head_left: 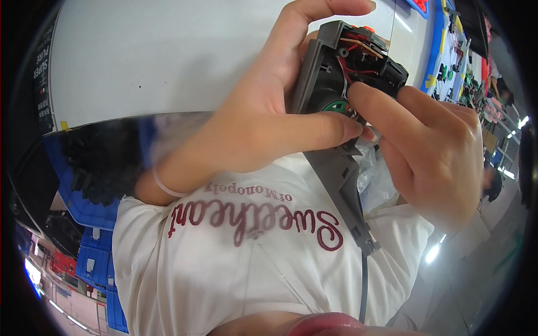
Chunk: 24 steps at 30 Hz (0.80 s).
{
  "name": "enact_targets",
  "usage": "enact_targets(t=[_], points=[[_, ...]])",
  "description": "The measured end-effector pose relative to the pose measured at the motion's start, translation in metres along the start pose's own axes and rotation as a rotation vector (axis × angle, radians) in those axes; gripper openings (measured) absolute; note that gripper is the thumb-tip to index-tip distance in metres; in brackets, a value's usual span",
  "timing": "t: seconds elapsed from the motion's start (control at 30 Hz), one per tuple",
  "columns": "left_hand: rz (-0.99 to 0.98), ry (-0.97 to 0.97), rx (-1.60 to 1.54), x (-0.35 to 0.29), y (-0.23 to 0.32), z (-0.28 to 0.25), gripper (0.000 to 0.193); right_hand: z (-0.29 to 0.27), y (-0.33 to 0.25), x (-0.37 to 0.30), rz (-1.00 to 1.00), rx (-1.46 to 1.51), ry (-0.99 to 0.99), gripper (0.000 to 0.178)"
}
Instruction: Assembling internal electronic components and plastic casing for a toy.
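Observation:
My left hand (263, 112) holds a dark grey plastic housing half (336, 173), tilted above the table's near edge. Its thumb presses over the open side, while the index finger arches past the upper end. Inside the housing are red wires (344, 68), a green round part (334, 106) and a black block-shaped part (394, 73). From the right, my right hand (428, 134) reaches into the cavity with its fingers closed beside the green part. Whatever they pinch is hidden. A dark cord (364, 285) hangs below the housing's narrow lower end.
The white table (157, 61) spreads out ahead. To the left, a blue bin (101, 215) holds black parts, with stacked blue boxes (92, 260) lower down. A clear plastic bag (380, 179) lies behind the housing. Blue-edged trays (436, 45) and small green parts (445, 73) are at right.

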<state>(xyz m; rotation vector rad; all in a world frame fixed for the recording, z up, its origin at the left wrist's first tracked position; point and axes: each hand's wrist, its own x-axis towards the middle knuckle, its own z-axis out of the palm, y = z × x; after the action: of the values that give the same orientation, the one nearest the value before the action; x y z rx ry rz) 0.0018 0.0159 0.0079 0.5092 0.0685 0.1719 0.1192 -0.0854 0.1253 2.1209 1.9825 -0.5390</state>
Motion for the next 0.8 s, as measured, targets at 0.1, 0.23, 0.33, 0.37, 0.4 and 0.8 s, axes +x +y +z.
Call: enact_targets(t=[0.1,0.23,0.33,0.37,0.4,0.8], points=[[-0.005,0.005,-0.004,0.001,-0.001,0.0,0.078,-0.003,0.007,-0.005,-0.022,0.213,0.027,0.045],[0.009,0.048,0.002,0.0,0.001,0.002,0.078,0.002,0.019,-0.001,-0.097,0.276,-0.024,0.053],[0.017,0.07,0.007,0.0,0.002,0.004,0.079,0.013,0.016,-0.005,0.007,0.369,0.088,0.051],[0.02,0.077,0.008,0.0,0.002,0.004,0.079,0.016,0.014,-0.006,0.0,0.329,0.118,0.05],[0.024,0.085,0.009,0.0,0.002,0.005,0.079,0.018,0.013,-0.006,0.0,0.328,0.119,0.05],[0.057,0.149,0.048,-0.002,0.005,0.009,0.08,0.034,0.014,-0.034,0.108,0.627,0.586,0.028]])
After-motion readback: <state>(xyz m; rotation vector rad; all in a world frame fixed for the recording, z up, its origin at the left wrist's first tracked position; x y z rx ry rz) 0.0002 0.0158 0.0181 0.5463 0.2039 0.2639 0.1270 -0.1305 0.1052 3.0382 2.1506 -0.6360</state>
